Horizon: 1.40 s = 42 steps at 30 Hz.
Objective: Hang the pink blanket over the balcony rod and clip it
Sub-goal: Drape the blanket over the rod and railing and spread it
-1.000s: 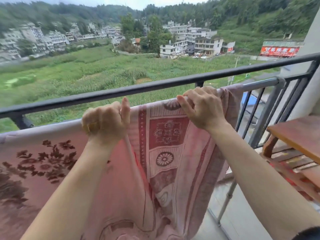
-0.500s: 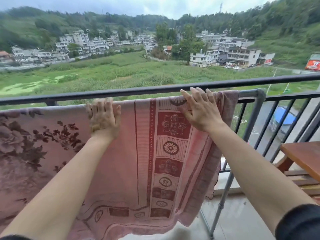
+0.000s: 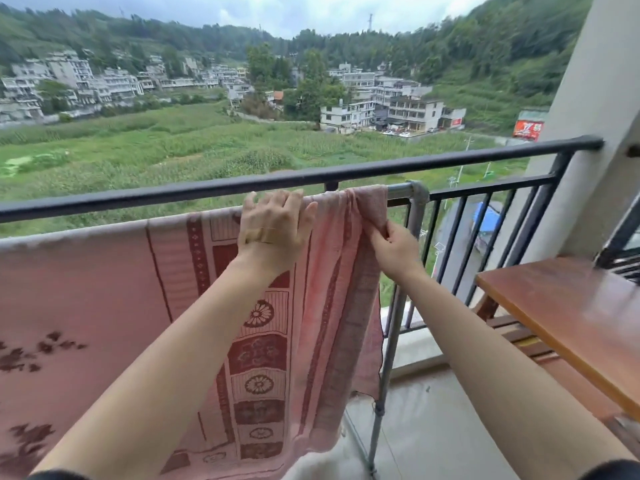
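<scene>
The pink blanket (image 3: pixel 104 289), with dark red flower and border patterns, hangs draped over the grey metal rod (image 3: pixel 398 190) just inside the balcony railing. My left hand (image 3: pixel 273 225) lies flat with straight fingers on the blanket at the top of the rod. My right hand (image 3: pixel 393 249) pinches the blanket's bunched right edge a little below the rod, close to the rod's corner joint. No clip is in view.
The black balcony railing (image 3: pixel 311 176) runs across behind the rod. A grey upright post (image 3: pixel 391 341) carries the rod's right end. A brown wooden table (image 3: pixel 568 313) stands at the right, next to a pale wall (image 3: pixel 595 98).
Both hands have shifted right along the rod. My left hand went from gripping the blanket top to lying flat on it. My right hand left the top and took the right edge.
</scene>
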Each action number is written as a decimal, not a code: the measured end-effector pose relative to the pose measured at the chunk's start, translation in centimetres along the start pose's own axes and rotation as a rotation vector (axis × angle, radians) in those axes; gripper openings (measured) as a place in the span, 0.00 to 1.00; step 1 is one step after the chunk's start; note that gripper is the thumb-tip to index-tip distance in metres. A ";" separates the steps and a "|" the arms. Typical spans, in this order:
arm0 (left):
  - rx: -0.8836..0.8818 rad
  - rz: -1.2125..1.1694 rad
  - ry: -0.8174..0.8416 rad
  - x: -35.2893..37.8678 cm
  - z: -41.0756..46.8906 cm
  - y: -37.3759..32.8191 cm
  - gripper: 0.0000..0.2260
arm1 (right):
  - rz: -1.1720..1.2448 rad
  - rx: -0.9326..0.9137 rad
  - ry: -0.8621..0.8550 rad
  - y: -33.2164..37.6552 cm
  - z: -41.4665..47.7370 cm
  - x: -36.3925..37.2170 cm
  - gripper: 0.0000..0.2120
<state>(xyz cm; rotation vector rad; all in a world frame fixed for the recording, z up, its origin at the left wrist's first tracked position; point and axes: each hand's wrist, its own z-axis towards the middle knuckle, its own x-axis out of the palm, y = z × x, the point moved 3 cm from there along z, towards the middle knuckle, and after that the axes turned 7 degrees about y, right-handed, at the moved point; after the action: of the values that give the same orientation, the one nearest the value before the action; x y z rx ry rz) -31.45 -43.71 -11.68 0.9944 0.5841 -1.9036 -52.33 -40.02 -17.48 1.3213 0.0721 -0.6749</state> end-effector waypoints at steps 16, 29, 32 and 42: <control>-0.008 0.133 -0.368 4.9 5.5 -5.7 0.18 | 0.410 0.211 0.787 -0.8 4.6 -7.0 0.18; -0.311 0.227 -0.374 5.0 6.2 -7.6 0.19 | 0.356 0.048 1.048 -4.2 7.9 -11.4 0.20; -0.355 0.195 -0.316 4.8 5.9 -7.8 0.21 | 0.414 0.120 1.025 -5.1 8.0 -12.0 0.23; -0.374 0.076 -0.152 4.2 5.1 -7.9 0.26 | 0.098 -0.265 0.700 1.1 8.3 -14.6 0.14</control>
<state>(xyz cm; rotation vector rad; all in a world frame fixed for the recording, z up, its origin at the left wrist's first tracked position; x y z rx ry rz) -41.55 -45.49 -12.16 0.6171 0.7665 -1.7034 -66.27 -41.45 -8.19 1.2386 0.6368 -0.0884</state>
